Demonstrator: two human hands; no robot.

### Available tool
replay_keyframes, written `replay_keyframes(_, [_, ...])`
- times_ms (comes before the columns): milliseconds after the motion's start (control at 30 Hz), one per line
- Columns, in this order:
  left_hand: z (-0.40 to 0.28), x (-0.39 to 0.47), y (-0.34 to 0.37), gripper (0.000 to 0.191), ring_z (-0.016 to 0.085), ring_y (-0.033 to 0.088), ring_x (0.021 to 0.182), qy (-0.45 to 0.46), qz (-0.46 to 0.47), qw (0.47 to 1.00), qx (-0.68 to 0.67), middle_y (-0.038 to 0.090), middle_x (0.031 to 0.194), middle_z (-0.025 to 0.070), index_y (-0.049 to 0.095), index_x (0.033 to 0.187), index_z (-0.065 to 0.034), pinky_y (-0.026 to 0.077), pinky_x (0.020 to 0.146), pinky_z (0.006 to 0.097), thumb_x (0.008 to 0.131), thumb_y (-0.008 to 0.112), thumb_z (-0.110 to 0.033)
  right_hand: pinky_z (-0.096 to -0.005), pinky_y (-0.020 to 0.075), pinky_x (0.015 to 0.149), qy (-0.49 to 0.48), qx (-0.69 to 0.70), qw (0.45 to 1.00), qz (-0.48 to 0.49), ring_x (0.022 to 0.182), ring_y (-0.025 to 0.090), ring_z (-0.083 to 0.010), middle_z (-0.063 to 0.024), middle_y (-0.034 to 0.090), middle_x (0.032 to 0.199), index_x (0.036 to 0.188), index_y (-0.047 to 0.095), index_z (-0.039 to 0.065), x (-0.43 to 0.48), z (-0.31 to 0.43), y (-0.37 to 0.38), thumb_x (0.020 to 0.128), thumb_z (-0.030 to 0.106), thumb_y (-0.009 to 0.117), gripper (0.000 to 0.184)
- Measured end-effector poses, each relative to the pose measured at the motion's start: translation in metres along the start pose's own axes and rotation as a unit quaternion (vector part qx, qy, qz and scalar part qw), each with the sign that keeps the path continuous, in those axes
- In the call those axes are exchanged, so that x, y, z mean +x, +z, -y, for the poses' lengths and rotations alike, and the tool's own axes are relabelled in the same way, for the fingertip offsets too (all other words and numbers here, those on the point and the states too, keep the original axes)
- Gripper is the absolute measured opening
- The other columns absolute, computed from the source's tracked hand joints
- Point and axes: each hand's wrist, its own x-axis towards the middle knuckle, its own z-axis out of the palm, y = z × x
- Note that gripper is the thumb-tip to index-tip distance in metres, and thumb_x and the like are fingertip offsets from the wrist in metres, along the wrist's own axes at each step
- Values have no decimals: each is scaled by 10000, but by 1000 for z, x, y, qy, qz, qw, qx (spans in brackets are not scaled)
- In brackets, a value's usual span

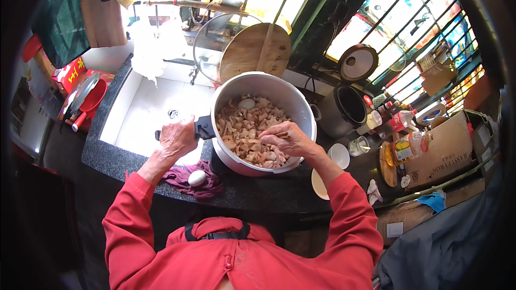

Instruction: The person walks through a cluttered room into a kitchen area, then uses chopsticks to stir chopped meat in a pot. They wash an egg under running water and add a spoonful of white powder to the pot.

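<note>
A large aluminium pressure-cooker pot [264, 78] stands uncovered in front of me, full of cut pieces of pale meat [242, 129]. My left hand [179, 137] grips its black handle [204, 127] on the left side. Over the right part of the meat, my right hand [288, 140] holds a short-looking wooden utensil [281, 134], probably chopsticks; the lower end is hidden among the fingers and meat. A pale, egg-shaped thing [246, 103] rests on the meat near the far wall. Below my left hand, a white egg-shaped object [197, 178] lies on a purple cloth [181, 180].
Left of the pot is a white-tiled sink [149, 92]. Behind it lean a glass lid [205, 48] and a round wooden board [246, 54]. To the right are a bowl [339, 156], a glass jar [358, 146], an open rice cooker [342, 108] and an oil bottle [407, 147].
</note>
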Motion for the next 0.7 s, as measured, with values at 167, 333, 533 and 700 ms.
replay_keyframes(167, [7, 5, -14, 545, 356, 628, 855, 17, 124, 991, -46, 623, 908, 212, 476, 1159, 25, 485, 730, 434, 705, 674, -203, -238, 472, 700, 5, 56, 988, -143, 766, 590, -97, -50, 662, 798, 982, 676, -20, -39, 43, -31, 873, 133, 619, 197])
replay_keyframes(333, [16, 11, -21, 606, 370, 611, 864, 99, 164, 968, -161, 607, 900, 222, 427, 1181, 10, 464, 749, 437, 750, 678, -335, -242, 466, 684, -36, 32, 978, -202, 713, 584, -111, -60, 653, 778, 972, 661, -34, -23, 38, 2, 874, 108, 583, 189])
replay_keyframes(533, [17, 8, -22, 551, 377, 613, 850, 101, 109, 984, -97, 620, 910, 196, 457, 1136, -18, 466, 738, 448, 766, 673, -364, -294, 487, 650, -9, -13, 993, -116, 702, 602, -117, -89, 671, 755, 932, 689, -3, 17, 14, 28, 850, 115, 592, 173])
replay_keyframes(700, [17, 7, -16, 557, 368, 619, 867, 91, 97, 988, -74, 624, 905, 201, 452, 1167, -16, 467, 739, 452, 776, 668, -349, -260, 490, 606, 17, 98, 965, -244, 685, 596, -99, -34, 658, 743, 905, 697, -4, 8, 9, 8, 868, 151, 602, 186])
